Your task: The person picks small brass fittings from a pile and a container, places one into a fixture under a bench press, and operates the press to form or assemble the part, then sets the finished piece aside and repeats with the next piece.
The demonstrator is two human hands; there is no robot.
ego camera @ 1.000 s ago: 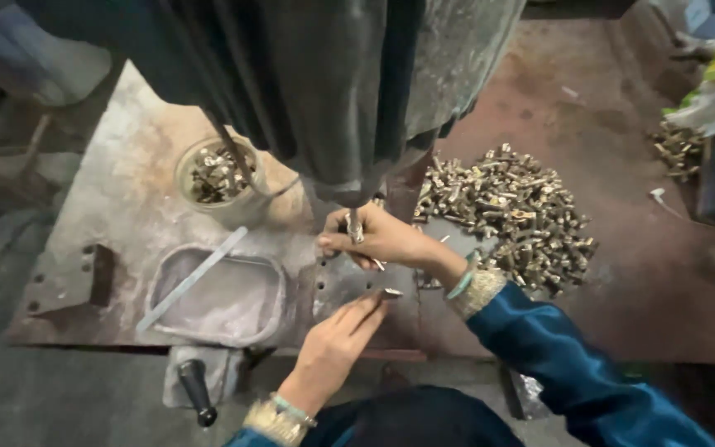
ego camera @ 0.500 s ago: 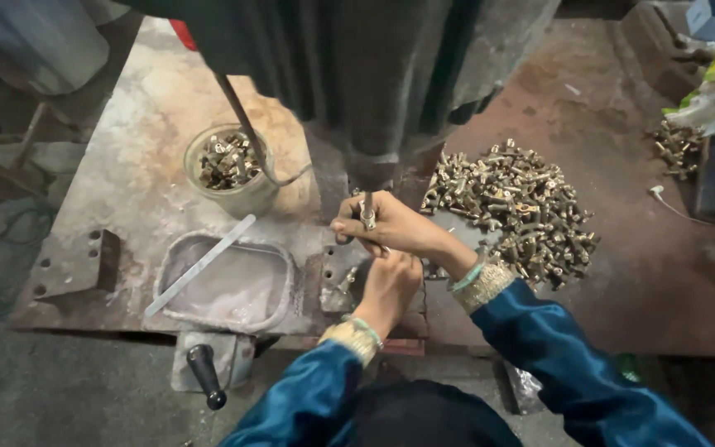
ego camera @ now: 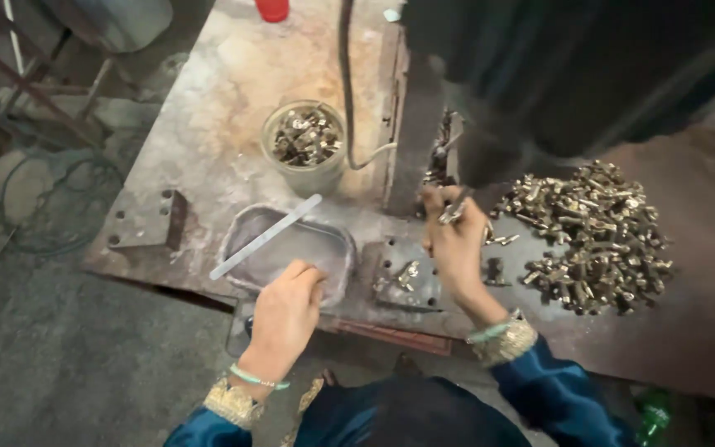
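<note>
Right hand point(ego camera: 457, 240) is sitting at centre frame, just under the dark machine body point(ego camera: 573, 74) filling the upper right. Its fingers point(ego camera: 444, 207) are pinching closed on a small metal piece point(ego camera: 453, 213), holding it up against the machine's lower end. Left hand point(ego camera: 285, 310) is resting lower left of centre on the near rim of a shallow metal tray point(ego camera: 337, 240); fingers curled loosely over the edge, nothing visibly held.

A flat pale strip point(ego camera: 266, 237) is lying diagonally across the tray. Above it, a round tub point(ego camera: 304, 149) is holding more small metal pieces. A big loose pile of brass-coloured parts point(ego camera: 593, 236) is spreading over the right of the table point(ego camera: 200, 141), just beside the right wrist. A bolted fixture plate point(ego camera: 407, 281) is lying between the two hands with a part or two on it. A thin rod or cable point(ego camera: 345, 83) is running down from the top centre.

Risks, as judged from here:
- Fingertips are sitting very close to the machine's working end; a slip or early cycling could catch them.
- The pinch on the piece looks light; a knock could be dropping it among the loose parts.
- The sleeve cuff and bangle at the right wrist are hanging near the pile and fixture, liable to be snagging or scattering parts.
- Left hand's weight on the rim could be tipping the tray.
</note>
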